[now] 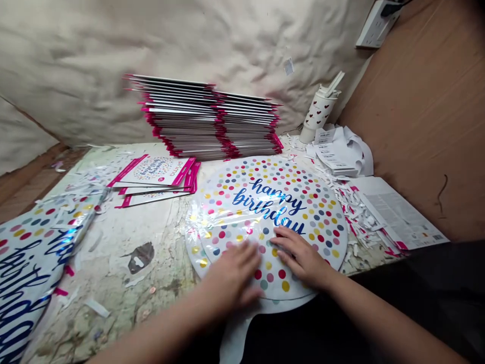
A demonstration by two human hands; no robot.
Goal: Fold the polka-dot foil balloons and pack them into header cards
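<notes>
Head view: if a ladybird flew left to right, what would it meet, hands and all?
Dotted foil at the left edge → small pile of cards → left hand → right hand → printed card.

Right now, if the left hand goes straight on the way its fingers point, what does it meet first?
Probably the right hand, whose fingers lie just ahead of the left hand on the dotted balloon; blur makes the exact height unclear.

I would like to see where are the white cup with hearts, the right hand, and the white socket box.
White cup (317, 114): head view, middle of its body.
Right hand (308, 262): head view, back of the hand.
Socket box (375, 28): head view, front face.
</notes>
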